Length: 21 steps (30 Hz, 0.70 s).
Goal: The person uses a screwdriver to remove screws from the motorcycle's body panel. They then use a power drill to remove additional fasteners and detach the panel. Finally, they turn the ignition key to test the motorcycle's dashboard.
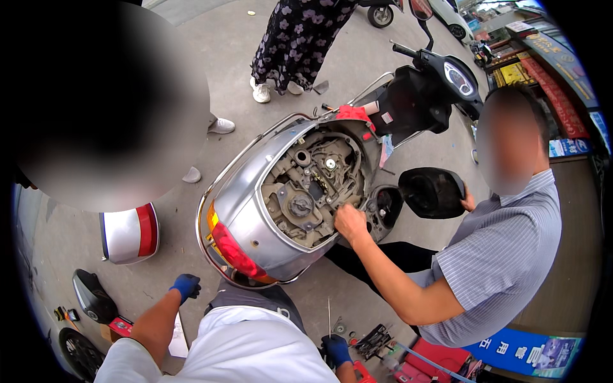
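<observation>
Between eight and nine o'clock sits a white-and-red box [129,234] on the ground [182,223]. Toward eight, the left hand [186,288], blue-gloved, fingers curled in; whether they press together, I can't tell. At two o'clock from those fingers, well apart, lies the tail of the silver scooter [246,185]. Dead centre, its bay [319,191] gapes open, a round dark cap [301,204] showing! Near six, the right hand [335,350], gloved too, wraps its fingers around the lower end of a slim rod [329,316] poking up at twelve; the scooter stands at eleven from that grip. And at four, a co-worker's hand [351,223] meets the bay's edge; at three, the other holds a black cover [433,193].
</observation>
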### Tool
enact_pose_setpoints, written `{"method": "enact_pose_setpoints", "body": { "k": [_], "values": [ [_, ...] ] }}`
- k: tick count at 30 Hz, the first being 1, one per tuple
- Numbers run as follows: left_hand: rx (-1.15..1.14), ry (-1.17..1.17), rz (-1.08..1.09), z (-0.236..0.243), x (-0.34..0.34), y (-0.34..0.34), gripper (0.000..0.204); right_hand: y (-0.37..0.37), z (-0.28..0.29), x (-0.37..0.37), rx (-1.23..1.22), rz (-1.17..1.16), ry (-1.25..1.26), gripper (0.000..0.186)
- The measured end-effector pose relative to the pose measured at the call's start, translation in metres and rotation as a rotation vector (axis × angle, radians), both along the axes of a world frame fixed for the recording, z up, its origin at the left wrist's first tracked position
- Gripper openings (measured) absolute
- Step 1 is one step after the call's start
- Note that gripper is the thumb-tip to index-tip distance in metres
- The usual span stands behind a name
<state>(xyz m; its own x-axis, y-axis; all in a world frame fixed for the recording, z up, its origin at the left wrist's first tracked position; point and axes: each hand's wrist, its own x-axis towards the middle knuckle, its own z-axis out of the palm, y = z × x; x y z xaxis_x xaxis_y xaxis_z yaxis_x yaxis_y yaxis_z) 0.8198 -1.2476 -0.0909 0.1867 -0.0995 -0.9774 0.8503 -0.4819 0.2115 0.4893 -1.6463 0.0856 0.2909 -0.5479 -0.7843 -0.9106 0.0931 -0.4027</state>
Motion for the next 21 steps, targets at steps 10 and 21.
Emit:
{"method": "enact_pose_setpoints", "body": {
  "k": [10,21],
  "values": [
    [-0.006,-0.249,-0.08,0.054,0.003,-0.019,0.025,-0.015,-0.012,0.011,0.01,-0.087,0.162,0.024],
    [-0.547,-1.274,-1.133,0.323,0.167,-0.326,0.067,0.005,-0.004,-0.002,0.075,-0.009,0.131,0.022]
  ]
}}
